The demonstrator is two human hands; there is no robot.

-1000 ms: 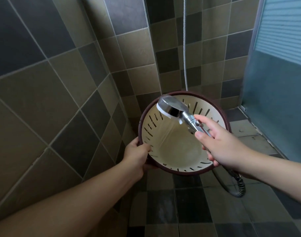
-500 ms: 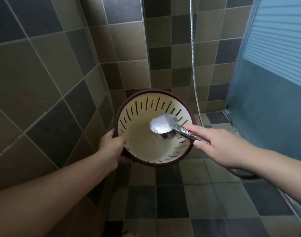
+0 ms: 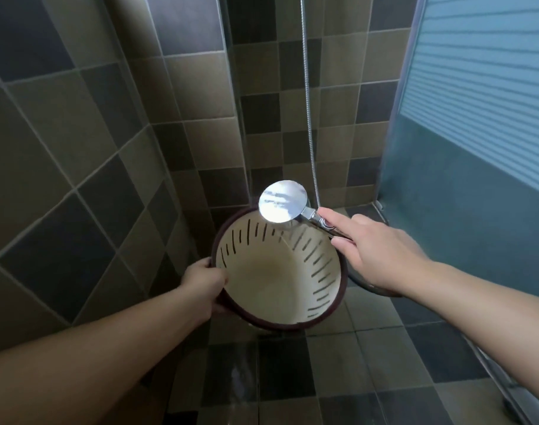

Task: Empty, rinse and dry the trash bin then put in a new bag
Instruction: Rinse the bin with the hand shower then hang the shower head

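Observation:
The trash bin (image 3: 271, 277) is round, cream inside with dark slits near a maroon rim. It is tilted with its mouth toward me, above the tiled floor. My left hand (image 3: 202, 282) grips its left rim. My right hand (image 3: 375, 256) holds the handle of a chrome shower head (image 3: 282, 201), forefinger stretched along it. The shower head hangs over the bin's far rim, its back toward me. Its spray face is hidden. The bin's inside holds nothing I can see.
A metal shower hose (image 3: 308, 102) runs up the back wall. Tiled walls (image 3: 78, 148) close in on the left and back. A frosted glass door (image 3: 476, 118) stands on the right. The floor tiles (image 3: 280, 372) below the bin look wet.
The shower head has lifted from inside the bin to above its far rim. The bin has tipped so that I see deeper into it.

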